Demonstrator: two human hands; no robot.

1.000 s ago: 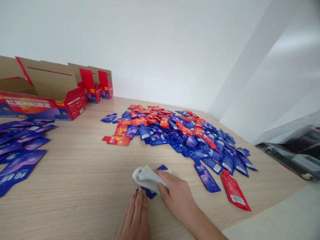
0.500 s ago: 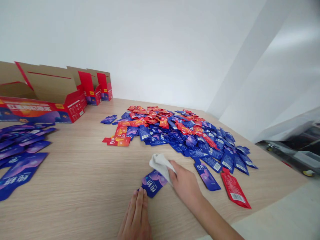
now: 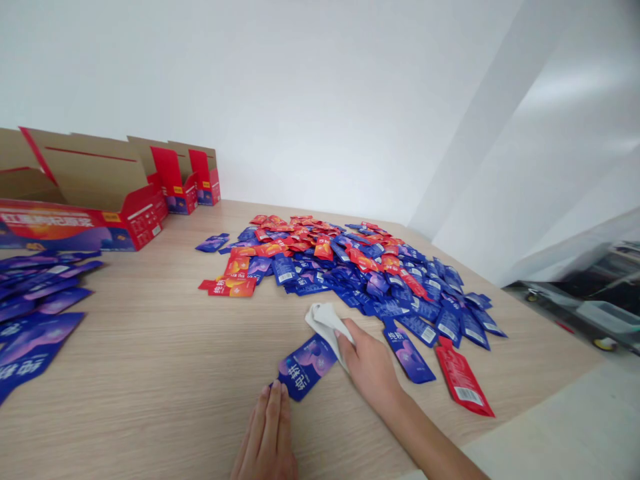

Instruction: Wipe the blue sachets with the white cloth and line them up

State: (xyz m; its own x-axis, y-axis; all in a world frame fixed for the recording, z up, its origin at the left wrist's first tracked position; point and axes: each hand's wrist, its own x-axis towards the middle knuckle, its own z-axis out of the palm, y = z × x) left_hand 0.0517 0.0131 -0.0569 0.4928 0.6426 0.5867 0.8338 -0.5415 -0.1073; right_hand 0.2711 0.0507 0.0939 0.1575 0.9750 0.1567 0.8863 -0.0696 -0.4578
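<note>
A blue pouch (image 3: 306, 367) with purple fruit print lies flat on the wooden table. The fingers of my left hand (image 3: 270, 427) are stretched out flat and rest on its narrow near end. In my right hand (image 3: 369, 363) a folded white cloth (image 3: 325, 322) is gripped; its lower edge touches the far right end of the pouch. Right of that hand lie another blue pouch (image 3: 409, 351) and a red pouch (image 3: 465, 378) with a barcode.
A heap of red and blue pouches (image 3: 350, 260) covers the back middle of the table. More blue pouches (image 3: 40, 340) overlap at the left, before an open red carton (image 3: 135, 217). Smaller cartons (image 3: 177, 180) stand by the wall. A wheeled cart (image 3: 590, 320) is at right.
My right hand with the cloth has shifted slightly right along the pouch, uncovering more of its print. My left hand stays on the near end. The whole view has moved a little.
</note>
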